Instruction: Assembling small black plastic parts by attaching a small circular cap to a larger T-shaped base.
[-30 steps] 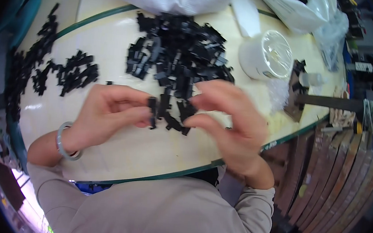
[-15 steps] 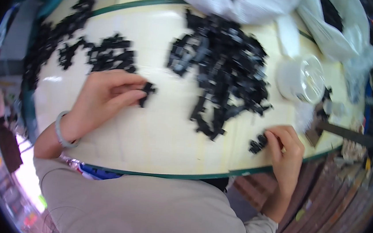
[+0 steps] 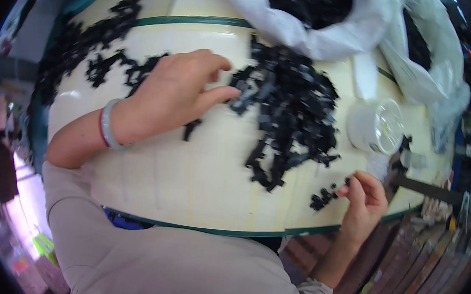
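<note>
My left hand reaches across to the left edge of a large pile of small black plastic pieces. Its thumb and fingers are apart, with nothing visible between them. One black piece lies on the tabletop just below that hand. Near the table's front right, my right hand pinches a small black part between thumb and fingers. Beside its fingertips sits a little cluster of small black parts. The exact kind of these parts is too small to make out.
More black pieces spread over the table's left side, partly behind my left forearm. A white sack filled with black pieces stands at the back. On the right are a white round tub and a flat dark bar. A green edge borders the table.
My left hand has moved right toward the large pile, and the black piece it held now lies on the table. My right hand has shifted slightly from the small cluster. The whole view has shifted a little.
</note>
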{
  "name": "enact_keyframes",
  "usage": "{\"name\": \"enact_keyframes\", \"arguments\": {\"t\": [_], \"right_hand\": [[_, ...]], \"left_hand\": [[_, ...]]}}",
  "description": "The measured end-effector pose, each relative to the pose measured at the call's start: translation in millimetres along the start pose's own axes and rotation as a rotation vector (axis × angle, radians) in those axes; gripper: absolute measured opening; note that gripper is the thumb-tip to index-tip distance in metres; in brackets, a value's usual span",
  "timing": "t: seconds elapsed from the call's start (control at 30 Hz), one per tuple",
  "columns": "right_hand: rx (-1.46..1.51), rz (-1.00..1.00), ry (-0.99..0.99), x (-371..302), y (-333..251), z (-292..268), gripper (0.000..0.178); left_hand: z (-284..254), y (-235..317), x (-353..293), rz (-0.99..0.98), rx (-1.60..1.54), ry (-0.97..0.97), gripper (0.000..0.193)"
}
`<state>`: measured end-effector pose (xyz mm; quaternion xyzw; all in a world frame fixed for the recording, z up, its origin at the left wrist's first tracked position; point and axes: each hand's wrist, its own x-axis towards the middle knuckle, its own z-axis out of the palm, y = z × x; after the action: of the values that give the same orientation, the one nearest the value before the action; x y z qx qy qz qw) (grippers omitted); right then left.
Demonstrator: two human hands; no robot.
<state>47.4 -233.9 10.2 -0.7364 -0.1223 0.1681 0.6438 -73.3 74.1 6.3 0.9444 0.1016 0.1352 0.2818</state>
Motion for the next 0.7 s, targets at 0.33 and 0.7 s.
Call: {"name": "enact_keyframes", "arguments": {"t": [0.33, 0.7], "right_hand": [[0.561, 0.147, -0.139, 2.6, 14.0, -12.5, 0.019], [0.715, 0.121, -0.206, 2.6, 19.0, -20.7, 0.02]], "left_hand": [[6.4, 7.3, 11.4, -0.2, -0.27, -0.129, 0.029], [10.5, 3.7, 4.2, -0.224, -0.299, -0.145, 0.025]]}}
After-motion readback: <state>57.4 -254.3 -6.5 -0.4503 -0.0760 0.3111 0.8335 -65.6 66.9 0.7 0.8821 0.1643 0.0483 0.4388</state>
